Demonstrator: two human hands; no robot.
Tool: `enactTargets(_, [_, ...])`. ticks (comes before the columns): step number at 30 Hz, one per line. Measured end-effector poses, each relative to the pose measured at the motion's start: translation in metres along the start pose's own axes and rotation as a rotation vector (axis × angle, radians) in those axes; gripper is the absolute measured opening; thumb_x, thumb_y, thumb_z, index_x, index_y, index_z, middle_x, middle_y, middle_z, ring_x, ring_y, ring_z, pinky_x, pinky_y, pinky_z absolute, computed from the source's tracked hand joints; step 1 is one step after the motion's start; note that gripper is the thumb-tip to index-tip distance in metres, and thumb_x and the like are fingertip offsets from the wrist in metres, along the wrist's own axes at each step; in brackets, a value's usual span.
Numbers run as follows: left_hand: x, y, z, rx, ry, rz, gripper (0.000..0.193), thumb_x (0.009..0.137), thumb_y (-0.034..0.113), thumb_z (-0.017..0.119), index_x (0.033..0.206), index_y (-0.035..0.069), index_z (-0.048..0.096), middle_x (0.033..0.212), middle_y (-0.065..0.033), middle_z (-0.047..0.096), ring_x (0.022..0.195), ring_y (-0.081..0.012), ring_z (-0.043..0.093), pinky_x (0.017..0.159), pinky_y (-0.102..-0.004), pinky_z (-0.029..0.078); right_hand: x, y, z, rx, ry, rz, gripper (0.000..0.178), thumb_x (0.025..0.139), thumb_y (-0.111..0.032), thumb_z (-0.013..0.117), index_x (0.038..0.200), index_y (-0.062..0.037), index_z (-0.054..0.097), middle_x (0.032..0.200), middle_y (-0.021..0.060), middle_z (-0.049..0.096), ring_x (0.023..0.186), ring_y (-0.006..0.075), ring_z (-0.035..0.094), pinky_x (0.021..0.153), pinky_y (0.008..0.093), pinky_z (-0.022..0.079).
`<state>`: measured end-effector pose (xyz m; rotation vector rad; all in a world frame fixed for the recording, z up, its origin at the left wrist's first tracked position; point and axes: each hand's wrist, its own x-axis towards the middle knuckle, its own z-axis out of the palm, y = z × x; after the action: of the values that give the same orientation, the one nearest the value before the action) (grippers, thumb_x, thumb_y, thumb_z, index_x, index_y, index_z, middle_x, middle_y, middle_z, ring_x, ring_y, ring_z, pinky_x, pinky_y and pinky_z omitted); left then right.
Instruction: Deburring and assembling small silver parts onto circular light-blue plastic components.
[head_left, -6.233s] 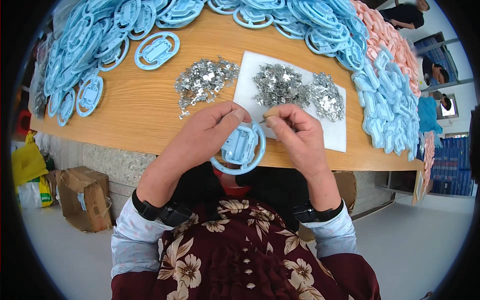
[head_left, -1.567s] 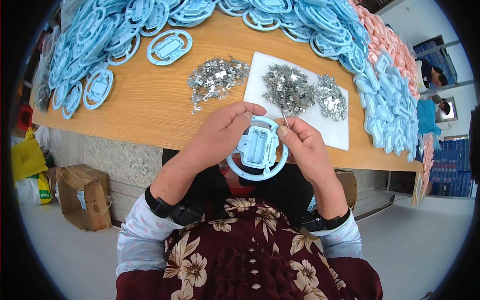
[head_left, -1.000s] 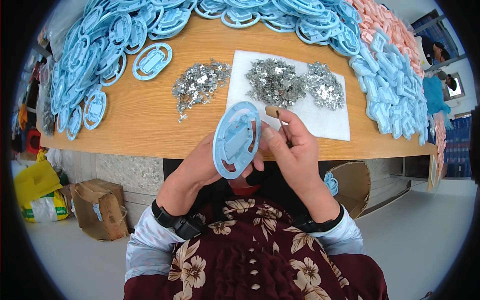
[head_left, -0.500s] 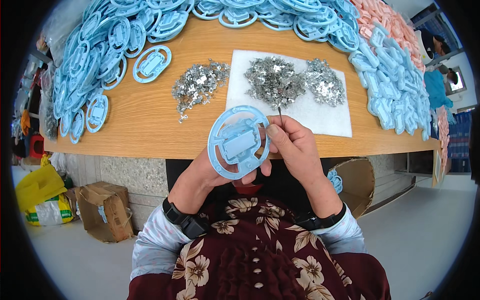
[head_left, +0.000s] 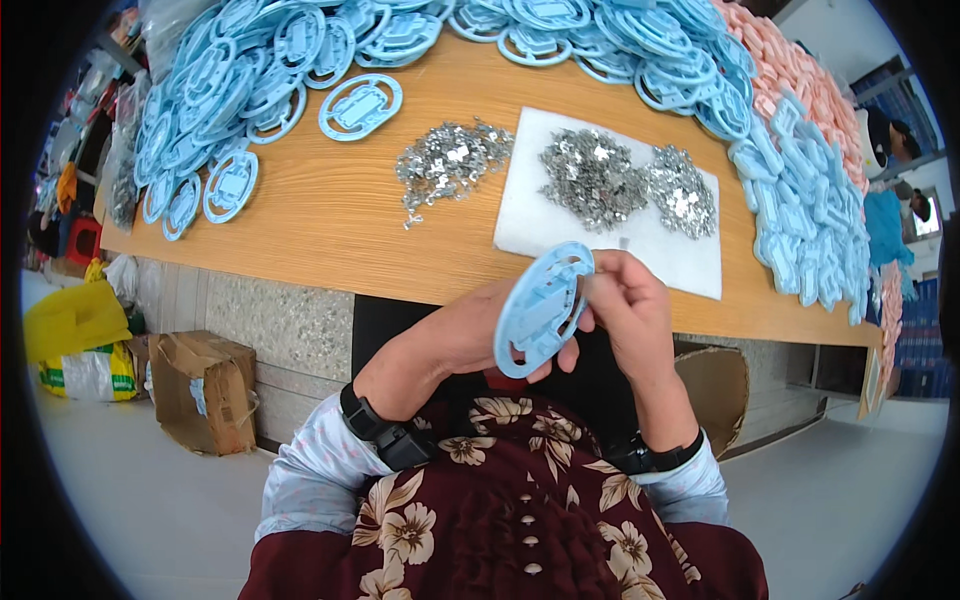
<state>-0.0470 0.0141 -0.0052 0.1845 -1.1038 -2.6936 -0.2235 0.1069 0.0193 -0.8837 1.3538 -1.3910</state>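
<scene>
The tilted blue ring-shaped part [head_left: 548, 308] is clamped by the fingers of the left hand [head_left: 470, 325], their tips curled under its lower rim; it is held up at the tabletop's [head_left: 300, 215] near edge, apparently so that its recessed face is turned toward the right hand [head_left: 635, 300]. There, thumb and forefinger are held close together at the part's right rim; whether anything is pinched cannot be told. Beyond, 2 heaps of small metal pieces [head_left: 595, 180] are carried by a white pad [head_left: 525, 190], probably to keep them gathered, and 1 heap [head_left: 450, 160] is laid bare to its left. Similar blue rings [head_left: 215, 90] are piled toward the far left corner, blue oblong parts [head_left: 800, 210] along the right edge, seemingly to leave the middle free.
</scene>
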Motion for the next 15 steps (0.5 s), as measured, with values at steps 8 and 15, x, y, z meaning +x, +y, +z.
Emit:
enactTargets(8, [0.008,0.004,0.009,0.051,0.371,0.022,0.046,0.105,0.022,0.045,0.145,-0.001,0.038,0.117,-0.0141,0.06,0.104,-0.0238,0.066,0.086,-0.0369,0.059,-0.028,-0.019,0.005,-0.233,0.098,-0.308,0.027,0.091,-0.004,0.067,0.117,0.0022,0.06,0.092,-0.001,0.063,0.07,0.0015,0.049,0.063,0.0178,0.039])
enactTargets(15, [-0.021,0.035,0.008,0.879,0.459,0.331,0.04,0.102,0.015,0.057,0.138,0.0,0.05,0.122,-0.0088,0.062,0.103,-0.0125,0.062,0.09,-0.0297,0.052,-0.008,-0.028,-0.003,-0.125,-0.11,0.001,0.016,0.098,-0.007,0.063,0.111,0.0026,0.067,0.089,0.0009,0.068,0.077,0.0031,0.057,0.068,0.0184,0.045])
